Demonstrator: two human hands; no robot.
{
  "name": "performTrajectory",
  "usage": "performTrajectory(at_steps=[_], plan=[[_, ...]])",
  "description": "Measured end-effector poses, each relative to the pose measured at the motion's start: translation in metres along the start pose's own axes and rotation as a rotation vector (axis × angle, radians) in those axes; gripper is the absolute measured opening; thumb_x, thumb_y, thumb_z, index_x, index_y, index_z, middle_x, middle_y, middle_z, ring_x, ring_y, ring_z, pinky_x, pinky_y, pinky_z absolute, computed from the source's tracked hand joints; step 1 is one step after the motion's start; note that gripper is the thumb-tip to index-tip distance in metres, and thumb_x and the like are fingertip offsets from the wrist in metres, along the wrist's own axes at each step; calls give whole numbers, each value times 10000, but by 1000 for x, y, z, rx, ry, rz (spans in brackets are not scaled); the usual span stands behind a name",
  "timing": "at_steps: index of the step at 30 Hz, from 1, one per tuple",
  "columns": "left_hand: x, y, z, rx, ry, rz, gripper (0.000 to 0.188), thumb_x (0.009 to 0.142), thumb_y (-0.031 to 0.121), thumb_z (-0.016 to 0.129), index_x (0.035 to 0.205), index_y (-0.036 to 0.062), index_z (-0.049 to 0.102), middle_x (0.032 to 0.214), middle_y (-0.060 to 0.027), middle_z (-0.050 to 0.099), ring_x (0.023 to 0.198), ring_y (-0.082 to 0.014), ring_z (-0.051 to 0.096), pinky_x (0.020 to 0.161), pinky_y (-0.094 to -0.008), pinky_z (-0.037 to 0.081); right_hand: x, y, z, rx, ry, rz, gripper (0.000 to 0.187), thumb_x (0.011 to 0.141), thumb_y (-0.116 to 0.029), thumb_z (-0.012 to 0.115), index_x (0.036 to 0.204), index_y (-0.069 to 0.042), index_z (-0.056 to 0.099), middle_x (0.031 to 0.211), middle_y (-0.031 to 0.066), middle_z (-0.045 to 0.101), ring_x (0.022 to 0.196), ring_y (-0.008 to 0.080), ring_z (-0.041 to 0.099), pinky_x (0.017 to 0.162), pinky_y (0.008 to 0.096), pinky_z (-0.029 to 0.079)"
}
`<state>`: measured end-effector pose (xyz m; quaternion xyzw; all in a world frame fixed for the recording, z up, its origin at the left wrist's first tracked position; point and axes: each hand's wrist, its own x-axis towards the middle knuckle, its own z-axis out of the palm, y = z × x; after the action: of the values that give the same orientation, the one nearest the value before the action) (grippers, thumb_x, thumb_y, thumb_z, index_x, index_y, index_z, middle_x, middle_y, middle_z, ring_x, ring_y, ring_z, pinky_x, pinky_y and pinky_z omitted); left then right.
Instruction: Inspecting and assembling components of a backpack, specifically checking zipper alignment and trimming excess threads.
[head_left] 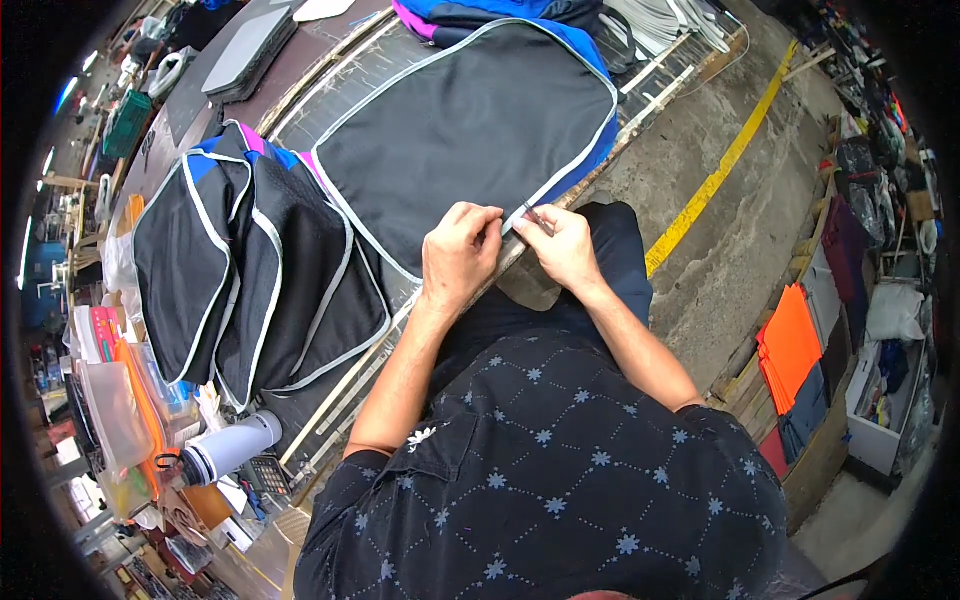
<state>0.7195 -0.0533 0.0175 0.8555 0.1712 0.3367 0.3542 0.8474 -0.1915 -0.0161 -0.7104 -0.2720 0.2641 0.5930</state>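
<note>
A large black fabric panel (pixel 470 130) with pale grey edge binding lies over blue fabric on the table in front of me. At its near edge my left hand (pixel 460 255) is closed, thumb and fingers pinched together; what is between them is too small to make out. Beside it, at the panel's near right corner, my right hand (pixel 562 245) is closed around a small dark pointed tool (pixel 534 213), which looks like thread snips. The tool's tip is close to the grey binding. To the left, several black bound panels (pixel 290 290) with blue and pink parts hang in folds.
A grey-white bottle (pixel 232 447) and a calculator (pixel 268 474) are at the lower left, near plastic folders (pixel 120 415). Stacked dark grey pieces (pixel 250 55) sit on the far table. White strips (pixel 665 30) lie at the far end. Orange sheets (pixel 790 345) hang at the right, beyond a yellow floor line (pixel 715 175).
</note>
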Motion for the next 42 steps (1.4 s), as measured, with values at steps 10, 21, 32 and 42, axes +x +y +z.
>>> performTrajectory(at_steps=[10,21,32,42], plan=[[2,2,7,52,0,-3,88,870,32,787,942,52,740,913,-94,733,709,-284,741,638,-390,586,-4,4,4,133,-27,-7,242,1033,-188,763,1103,43,767,941,48,782,874,75,670,777,290,547],[-6,-5,16,-76,112,-18,120,859,-32,770,938,39,716,870,-49,692,616,-117,590,565,-282,483,-26,-74,-21,-540,75,-187,290,987,-287,816,1080,-27,731,964,177,817,849,291,813,741,385,602],[-8,-5,17,-78,128,-3,109,870,-22,779,950,36,734,874,-44,698,607,-94,568,550,-268,464,-21,-71,-11,-736,63,-416,212,951,-273,825,1014,-84,752,785,130,769,710,341,768,623,440,583],[-6,-4,17,-69,126,-6,108,869,-13,784,952,40,738,875,-40,703,602,-92,566,547,-269,466,-23,-73,-9,-780,57,-407,208,956,-272,821,956,-90,720,748,122,750,686,343,755,603,450,571]])
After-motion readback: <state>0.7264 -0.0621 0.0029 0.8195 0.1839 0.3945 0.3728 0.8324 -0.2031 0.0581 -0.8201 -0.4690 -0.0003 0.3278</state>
